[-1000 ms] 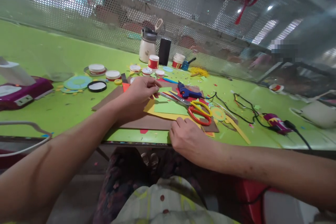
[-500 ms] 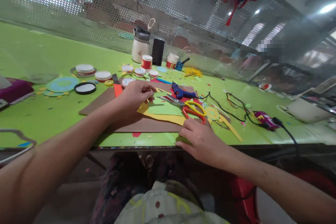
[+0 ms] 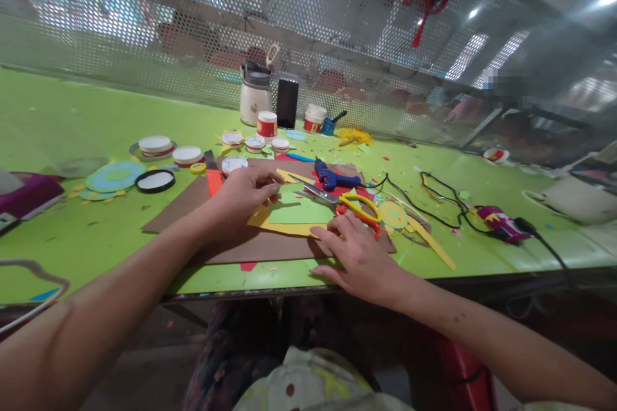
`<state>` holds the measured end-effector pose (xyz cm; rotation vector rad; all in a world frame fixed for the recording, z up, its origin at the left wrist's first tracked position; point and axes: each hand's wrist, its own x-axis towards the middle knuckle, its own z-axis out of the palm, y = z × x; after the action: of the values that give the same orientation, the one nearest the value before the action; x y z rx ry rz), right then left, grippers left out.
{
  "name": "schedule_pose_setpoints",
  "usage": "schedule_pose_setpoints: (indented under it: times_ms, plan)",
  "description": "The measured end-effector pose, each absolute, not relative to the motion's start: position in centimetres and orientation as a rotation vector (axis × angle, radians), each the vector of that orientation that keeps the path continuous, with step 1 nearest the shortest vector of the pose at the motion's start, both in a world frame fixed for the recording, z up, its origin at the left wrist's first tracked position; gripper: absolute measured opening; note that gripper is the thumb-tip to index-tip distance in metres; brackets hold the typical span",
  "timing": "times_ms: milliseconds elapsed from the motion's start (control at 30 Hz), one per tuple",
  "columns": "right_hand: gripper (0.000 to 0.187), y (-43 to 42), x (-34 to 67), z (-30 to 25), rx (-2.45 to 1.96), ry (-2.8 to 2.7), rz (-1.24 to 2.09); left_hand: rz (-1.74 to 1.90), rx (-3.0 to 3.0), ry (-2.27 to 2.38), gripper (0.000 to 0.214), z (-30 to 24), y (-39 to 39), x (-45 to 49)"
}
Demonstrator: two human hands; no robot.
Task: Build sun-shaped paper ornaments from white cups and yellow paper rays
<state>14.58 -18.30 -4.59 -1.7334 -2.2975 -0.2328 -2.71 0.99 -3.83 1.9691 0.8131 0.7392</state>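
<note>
My left hand [image 3: 242, 198] is at the left side of a light green paper sheet [image 3: 301, 209], thumb and fingertips drawn together. Whatever sits between those fingertips is too small to make out. Under the green sheet lies yellow paper [image 3: 282, 226], on a brown board [image 3: 270, 250]. Scissors [image 3: 321, 193] with one yellow and one orange handle loop rest on the sheets, blades parted and pointing left. My right hand [image 3: 360, 255] lies palm down by the orange loop, fingers spread, fingertips at the yellow paper's right edge. A blue glue gun [image 3: 336, 177] lies just behind the scissors.
Round white lids [image 3: 187, 155], a red-and-white tub [image 3: 267, 123], a jug [image 3: 256, 97] and an upright phone [image 3: 288, 103] stand behind. Left are paper discs [image 3: 116, 175] and a black ring lid [image 3: 155, 180]. A black cord [image 3: 446, 202] runs right to a purple-wrapped plug piece [image 3: 501, 225].
My right hand has shifted left and spread its fingers, its fingertips now at the yellow paper. My left hand stays near the sheet's left side. The view has tilted slightly.
</note>
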Motion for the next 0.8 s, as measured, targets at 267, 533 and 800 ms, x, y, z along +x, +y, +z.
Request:
schedule_pose_setpoints:
  times_ms: [267, 533, 800]
  plan:
    - [0.018, -15.3, 17.5, 0.0, -1.545, -1.820, 0.097, 0.683, 1.577, 0.663, 0.020, -3.0, -0.1, -2.3]
    - [0.033, -6.8, 13.3, -1.9, -1.246, -1.153, 1.003, 0.799, 1.315, 0.555, 0.016, -2.5, -0.6, -2.6]
    - [0.039, -4.2, 11.8, -2.2, -1.177, -1.043, 1.065, 0.822, 1.321, 0.644, 0.021, -2.4, 0.2, -3.5]
